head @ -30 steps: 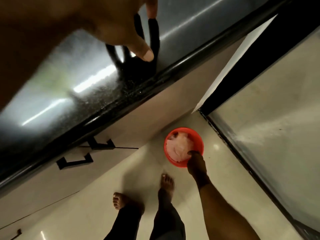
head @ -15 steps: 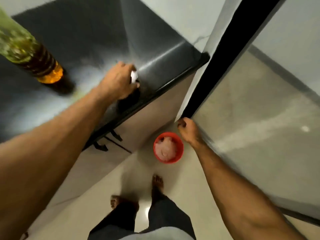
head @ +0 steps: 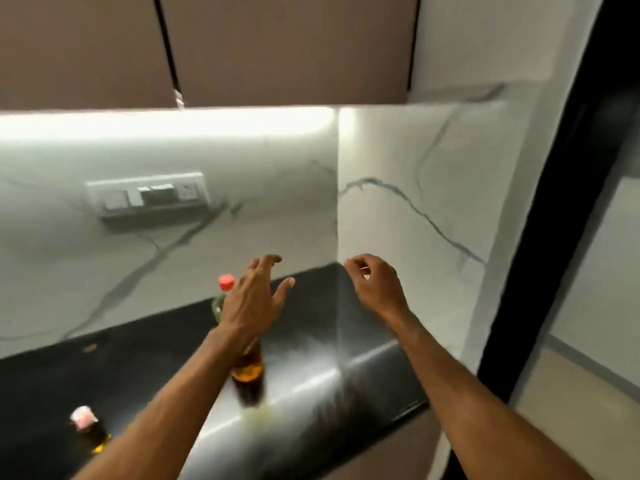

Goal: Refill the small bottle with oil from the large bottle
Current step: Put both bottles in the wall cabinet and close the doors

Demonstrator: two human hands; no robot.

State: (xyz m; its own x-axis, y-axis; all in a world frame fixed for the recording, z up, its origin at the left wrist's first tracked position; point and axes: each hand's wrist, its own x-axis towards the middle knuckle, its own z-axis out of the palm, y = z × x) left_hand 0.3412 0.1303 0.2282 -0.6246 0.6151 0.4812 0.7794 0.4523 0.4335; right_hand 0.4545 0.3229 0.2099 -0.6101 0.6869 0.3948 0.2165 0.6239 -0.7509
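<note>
Left hand (head: 251, 301) spread, right hand (head: 375, 284) loosely curled, both hands empty.

The whole view is smeared by motion. The left hand (head: 254, 299) covers the middle of the large bottle (head: 247, 370), leaving only its red cap (head: 226, 282) at the hand's 10 o'clock and its amber base below the wrist. The small bottle (head: 88, 429), at 7 o'clock of the frame, is blurred, and the left forearm hides its lower part. The right hand (head: 375, 289) seems to hold nothing, though its curled fingertips are indistinct. The counter (head: 329, 344) runs off the left edge.
</note>
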